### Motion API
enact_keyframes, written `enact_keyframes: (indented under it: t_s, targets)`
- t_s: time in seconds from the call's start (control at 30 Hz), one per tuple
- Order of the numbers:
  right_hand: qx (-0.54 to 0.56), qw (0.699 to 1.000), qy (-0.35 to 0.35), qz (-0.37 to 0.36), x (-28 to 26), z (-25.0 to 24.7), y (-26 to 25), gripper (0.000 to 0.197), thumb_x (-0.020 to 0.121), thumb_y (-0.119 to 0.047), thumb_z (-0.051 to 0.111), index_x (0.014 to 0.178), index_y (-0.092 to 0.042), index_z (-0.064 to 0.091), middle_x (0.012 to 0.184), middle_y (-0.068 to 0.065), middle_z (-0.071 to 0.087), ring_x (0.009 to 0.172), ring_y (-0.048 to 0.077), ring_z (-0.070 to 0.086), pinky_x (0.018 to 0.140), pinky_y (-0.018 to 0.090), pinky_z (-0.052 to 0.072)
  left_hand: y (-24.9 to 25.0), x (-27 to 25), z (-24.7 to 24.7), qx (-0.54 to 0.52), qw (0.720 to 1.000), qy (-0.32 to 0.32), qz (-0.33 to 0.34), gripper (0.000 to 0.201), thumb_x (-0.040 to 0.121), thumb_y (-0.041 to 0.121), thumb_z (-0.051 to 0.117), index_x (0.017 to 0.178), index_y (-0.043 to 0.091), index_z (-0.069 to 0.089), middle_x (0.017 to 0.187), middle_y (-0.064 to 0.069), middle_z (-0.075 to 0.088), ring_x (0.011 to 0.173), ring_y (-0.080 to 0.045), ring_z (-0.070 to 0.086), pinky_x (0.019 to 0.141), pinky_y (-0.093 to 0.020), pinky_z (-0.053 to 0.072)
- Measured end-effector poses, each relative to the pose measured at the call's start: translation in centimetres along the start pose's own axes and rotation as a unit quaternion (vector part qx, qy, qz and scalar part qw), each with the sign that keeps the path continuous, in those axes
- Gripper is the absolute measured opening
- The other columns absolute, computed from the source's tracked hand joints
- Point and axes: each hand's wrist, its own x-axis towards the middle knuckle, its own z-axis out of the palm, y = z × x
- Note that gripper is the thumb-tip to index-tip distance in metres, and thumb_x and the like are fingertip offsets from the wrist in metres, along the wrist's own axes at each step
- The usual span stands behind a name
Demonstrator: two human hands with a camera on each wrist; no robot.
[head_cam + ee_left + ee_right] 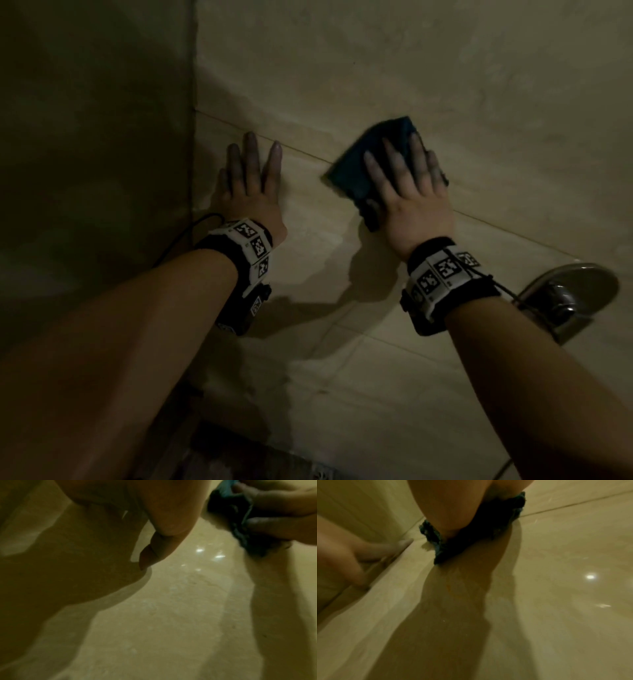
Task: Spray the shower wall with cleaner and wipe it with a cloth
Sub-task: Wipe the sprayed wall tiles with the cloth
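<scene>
A dark teal cloth (359, 164) lies flat against the beige tiled shower wall (376, 68). My right hand (407, 185) presses it to the wall with straight, spread fingers. The cloth (443, 545) bunches under the palm in the right wrist view, and the cloth (240, 524) also shows at the top right of the left wrist view. My left hand (246, 185) rests flat on the wall near the corner, fingers straight, holding nothing. No spray bottle is in view.
A side wall (96, 137) meets the tiled wall in a corner just left of my left hand. A chrome shower valve handle (561, 301) juts from the wall below my right wrist. Grout lines cross the tiles. A drain grate (318, 474) shows at the bottom.
</scene>
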Motion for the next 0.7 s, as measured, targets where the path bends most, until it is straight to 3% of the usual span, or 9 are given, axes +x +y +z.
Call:
enact_keyframes:
  t_s: [0.1,0.2,0.33,0.4,0.5,0.57,0.63,0.7]
  targets:
    - [-0.005,1.0,-0.009,0.003,-1.8,1.1,-0.7,0.057,0.091,-0.037,0.036,0.144,-0.017,0.029,0.147,0.014,0.04,0.137,0.039,0.027,0.116,0.039,-0.007,0.9,-0.8,-0.2,-0.032,0.999,0.032,0.013,0.104,0.08,0.016,0.053,0.145,0.021,-0.028,0.152,-0.014,-0.032,0.143,-0.035,-0.023,0.12,-0.049,-0.004]
    - [-0.029,0.998,-0.044,-0.041,-4.6,2.8,-1.4,0.057,0.089,-0.039,0.035,0.141,-0.018,0.029,0.143,0.011,0.045,0.134,0.035,0.022,0.112,0.043,0.008,1.9,-1.3,-0.4,-0.036,0.994,0.078,0.061,0.098,0.085,0.023,0.053,0.147,0.024,-0.024,0.154,-0.015,-0.029,0.144,-0.036,-0.02,0.12,-0.05,-0.003]
    - [-0.047,0.993,-0.072,-0.08,-6.2,3.5,-0.2,0.06,0.084,-0.043,0.035,0.14,-0.02,0.029,0.143,0.005,0.027,0.134,0.031,0.021,0.111,0.042,0.012,2.7,-1.5,-0.7,-0.021,0.987,0.1,0.121,0.092,0.09,0.036,0.051,0.148,0.023,-0.019,0.155,-0.017,-0.024,0.144,-0.038,-0.017,0.119,-0.05,-0.003]
    - [-0.053,0.993,-0.066,-0.078,-6.1,3.2,0.9,0.061,0.084,-0.044,0.035,0.14,-0.021,0.029,0.144,0.005,0.03,0.134,0.031,0.021,0.113,0.041,0.009,3.3,-1.7,-0.7,-0.02,0.985,0.103,0.136,0.09,0.09,0.037,0.05,0.149,0.023,-0.016,0.156,-0.017,-0.023,0.145,-0.038,-0.016,0.118,-0.048,-0.005]
    - [-0.041,0.998,-0.046,-0.001,-5.6,1.5,3.1,0.063,0.087,-0.045,0.032,0.145,-0.02,0.028,0.147,0.009,0.039,0.139,0.032,0.02,0.115,0.034,-0.012,4.6,-2.0,-0.9,-0.023,0.983,0.105,0.149,0.089,0.091,0.038,0.05,0.149,0.023,-0.015,0.156,-0.018,-0.022,0.145,-0.038,-0.016,0.118,-0.048,-0.005]
    - [-0.022,0.998,-0.041,0.048,-5.7,0.7,4.6,0.063,0.091,-0.046,0.026,0.148,-0.02,0.02,0.153,0.011,0.028,0.142,0.033,0.013,0.112,0.028,-0.019,5.8,-2.1,-1.2,-0.02,0.977,0.124,0.17,0.09,0.09,0.041,0.051,0.15,0.021,-0.013,0.156,-0.02,-0.019,0.145,-0.039,-0.014,0.118,-0.048,-0.003]
    - [-0.003,0.997,-0.031,0.066,-6.1,0.5,5.4,0.063,0.091,-0.045,0.027,0.148,-0.019,0.019,0.153,0.014,0.027,0.142,0.035,0.012,0.112,0.029,-0.019,7.0,-2.0,-1.5,-0.004,0.97,0.148,0.193,0.09,0.09,0.043,0.05,0.15,0.02,-0.011,0.156,-0.021,-0.016,0.145,-0.04,-0.011,0.118,-0.05,0.0]
    - [-0.013,0.998,-0.015,0.06,-6.5,1.0,5.5,0.061,0.09,-0.043,0.033,0.145,-0.017,0.025,0.149,0.017,0.035,0.138,0.036,0.014,0.115,0.035,-0.012,8.1,-1.7,-1.6,0.011,0.966,0.16,0.203,0.09,0.09,0.045,0.049,0.15,0.019,-0.012,0.157,-0.021,-0.015,0.145,-0.04,-0.01,0.118,-0.05,0.001]
